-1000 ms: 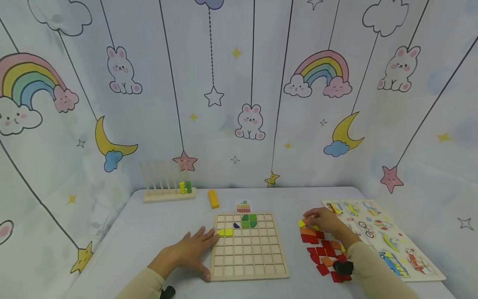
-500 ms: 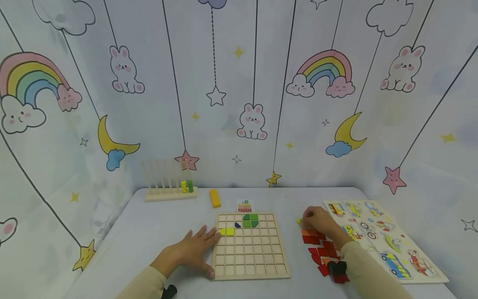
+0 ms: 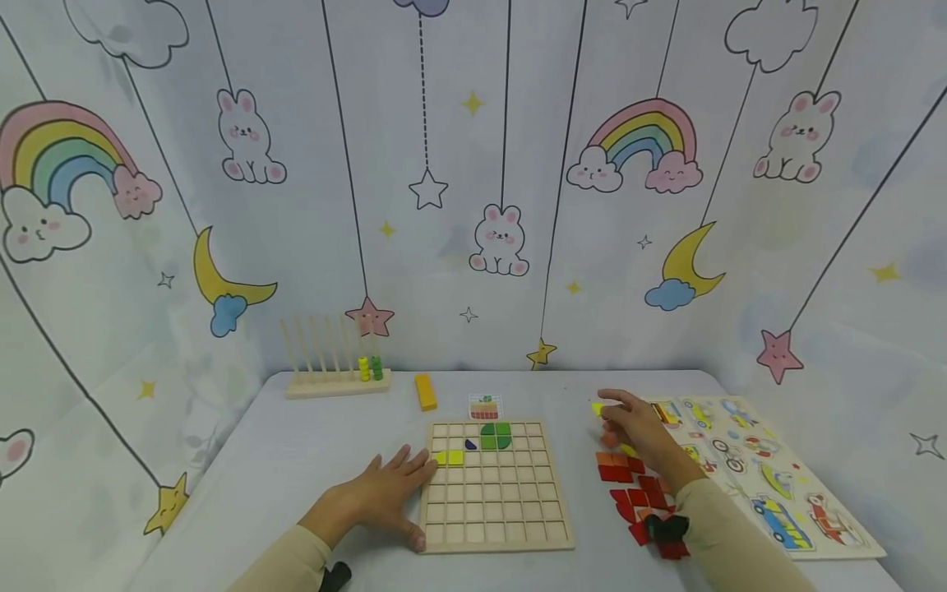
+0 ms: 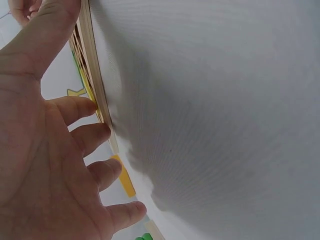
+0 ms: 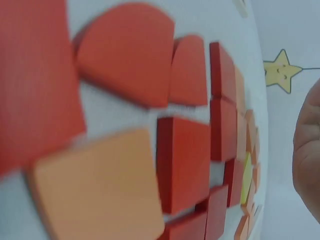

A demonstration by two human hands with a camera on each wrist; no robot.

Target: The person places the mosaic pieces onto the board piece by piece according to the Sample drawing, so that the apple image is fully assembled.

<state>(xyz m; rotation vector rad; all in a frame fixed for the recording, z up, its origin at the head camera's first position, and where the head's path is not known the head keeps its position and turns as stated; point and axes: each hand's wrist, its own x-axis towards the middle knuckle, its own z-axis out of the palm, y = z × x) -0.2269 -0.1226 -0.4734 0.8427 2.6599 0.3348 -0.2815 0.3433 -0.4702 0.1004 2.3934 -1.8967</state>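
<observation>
A: Yellow tile (image 3: pixel 597 409) sits at the right hand's (image 3: pixel 636 432) fingertips, off the table, above the far end of the red and orange tiles (image 3: pixel 636 489) and right of the grid board (image 3: pixel 494 485). Whether the fingers pinch it or only touch it cannot be told from the head view.

B: Surface and room?

A: Pale grey table (image 3: pixel 296 444) boxed in by cloth walls printed with rainbows, bunnies, moons and stars. At the back: a peg rack (image 3: pixel 333 370) with yellow and green beads, a yellow block (image 3: pixel 424 392), a small pattern card (image 3: pixel 484 406). A vehicle puzzle board (image 3: pixel 762 477) lies at the right edge.

B: Left hand?

A: Left hand (image 3: pixel 377 497) lies flat, fingers spread and relaxed, against the board's left edge. On the board: two yellow tiles (image 3: pixel 448 458), a dark blue piece, a green cluster (image 3: pixel 495 437).

B: Hidden or unclear?

A: Both forearms are cut off at the bottom. A dark object on the right wrist covers part of the tiles.

B: Wrist views?

A: The left wrist view shows the fingers (image 4: pixel 80 107) touching the board's rim (image 4: pixel 95 85). The right wrist view shows blurred red and orange tiles (image 5: pixel 182 165) close up and only the hand's edge (image 5: pixel 307 155); no grip is visible there.
</observation>
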